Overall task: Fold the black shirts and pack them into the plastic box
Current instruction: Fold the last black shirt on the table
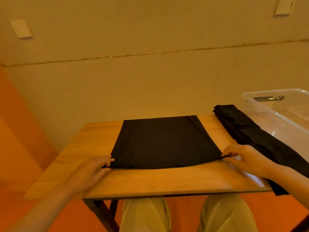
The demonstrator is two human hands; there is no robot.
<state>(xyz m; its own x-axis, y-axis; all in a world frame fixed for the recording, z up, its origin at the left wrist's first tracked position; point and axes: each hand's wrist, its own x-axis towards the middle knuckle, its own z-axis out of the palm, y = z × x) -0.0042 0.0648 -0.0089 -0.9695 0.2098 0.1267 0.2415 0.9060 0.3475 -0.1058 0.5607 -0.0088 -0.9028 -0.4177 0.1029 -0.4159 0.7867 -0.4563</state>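
Left hand [93,168] and right hand [245,159] each pinch a near corner of the flat black shirt [163,141] on the desk [150,180].

Looks like a plain room in somebody's home, not a shop or a workshop. Main clue is the small wooden folding table [150,180] pushed right up against a bare cream wall [150,81]. Above the table to the left there's a white switch plate [21,28] on that wall, and another wall plate [284,5] up at the top right. A rough horizontal seam [150,53] runs across the wall above the table. Under and to the left of the table the floor [20,131] is a flat orange. Everything sits in warm yellowish indoor light, and the person sits at the table's near edge in khaki trousers [147,215].
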